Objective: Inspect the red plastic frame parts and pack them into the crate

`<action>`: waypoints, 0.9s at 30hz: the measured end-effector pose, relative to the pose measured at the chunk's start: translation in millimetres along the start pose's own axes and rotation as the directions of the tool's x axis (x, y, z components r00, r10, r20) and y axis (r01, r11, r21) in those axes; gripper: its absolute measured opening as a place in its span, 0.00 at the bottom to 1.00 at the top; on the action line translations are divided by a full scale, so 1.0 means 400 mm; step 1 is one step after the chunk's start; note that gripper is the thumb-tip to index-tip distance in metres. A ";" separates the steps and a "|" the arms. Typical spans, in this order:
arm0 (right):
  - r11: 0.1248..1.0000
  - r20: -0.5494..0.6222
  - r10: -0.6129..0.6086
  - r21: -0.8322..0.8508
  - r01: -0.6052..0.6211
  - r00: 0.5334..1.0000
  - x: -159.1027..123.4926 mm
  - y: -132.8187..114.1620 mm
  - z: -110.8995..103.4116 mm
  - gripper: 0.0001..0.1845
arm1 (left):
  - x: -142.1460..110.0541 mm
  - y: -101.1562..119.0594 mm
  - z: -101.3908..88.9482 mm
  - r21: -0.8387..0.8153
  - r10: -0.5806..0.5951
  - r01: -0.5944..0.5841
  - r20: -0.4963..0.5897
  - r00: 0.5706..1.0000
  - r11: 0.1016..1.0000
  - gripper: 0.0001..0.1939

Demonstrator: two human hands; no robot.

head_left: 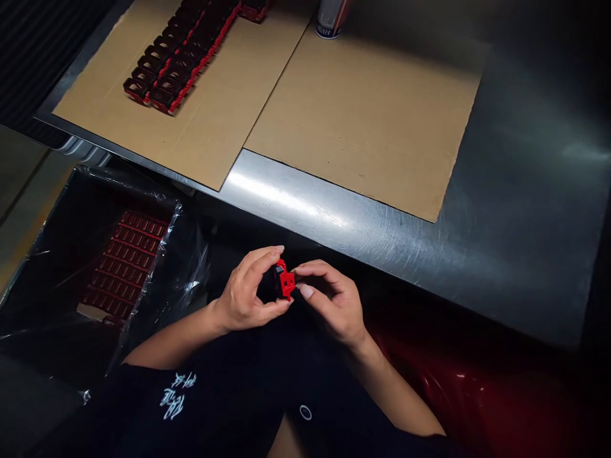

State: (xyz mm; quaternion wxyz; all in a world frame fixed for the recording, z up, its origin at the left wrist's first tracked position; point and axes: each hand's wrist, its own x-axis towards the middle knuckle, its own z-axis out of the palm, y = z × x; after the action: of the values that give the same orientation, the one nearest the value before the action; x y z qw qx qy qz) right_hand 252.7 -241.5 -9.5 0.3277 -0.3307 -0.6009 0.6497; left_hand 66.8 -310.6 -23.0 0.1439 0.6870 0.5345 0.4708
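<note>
A small red-and-black plastic part (pixel 287 283) is held in front of my body, below the table edge. My left hand (pixel 251 286) grips it from the left, thumb at its lower end and index finger at its upper end. From the right, my right hand (pixel 337 302) meets the part's side with thumb and index fingertips closed in a pinch. Whether a smaller piece sits between those fingertips I cannot make out. Two square dark holes show on the part's red face.
Rows of similar red-and-black parts (pixel 184 60) stand on a cardboard sheet (pixel 200 137). A second sheet (pixel 372 133) lies beside it on the metal table (pixel 520 242), with a spray can (pixel 330 19) behind. At lower left, a plastic-lined bin (pixel 52 254) holds stacked red parts (pixel 126 264).
</note>
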 end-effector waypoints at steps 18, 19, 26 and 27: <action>0.994 0.047 0.017 0.107 -0.022 0.999 0.007 -0.011 0.015 0.14 | -0.009 -0.025 0.011 0.167 0.327 -0.306 -0.120 0.937 0.937 0.60; 0.976 0.059 0.087 0.195 -0.097 0.995 0.005 -0.004 0.015 0.13 | -0.009 -0.021 0.010 0.142 0.311 -0.296 -0.100 0.945 0.945 0.61; 0.655 0.258 0.469 0.539 -0.529 0.845 0.005 0.037 0.030 0.16 | 0.003 0.001 0.012 -0.092 0.176 -0.178 -0.034 0.984 0.980 0.62; 0.605 0.302 0.488 0.559 -0.567 0.819 0.005 0.041 0.031 0.17 | 0.005 0.002 0.013 -0.111 0.159 -0.161 -0.034 0.987 0.981 0.62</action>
State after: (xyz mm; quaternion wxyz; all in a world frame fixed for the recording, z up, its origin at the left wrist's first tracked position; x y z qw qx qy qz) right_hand 240.9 -247.6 -25.0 0.1755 -0.3258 -0.2432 0.8966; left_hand 71.4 -307.6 -24.2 0.1375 0.7125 0.4518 0.5190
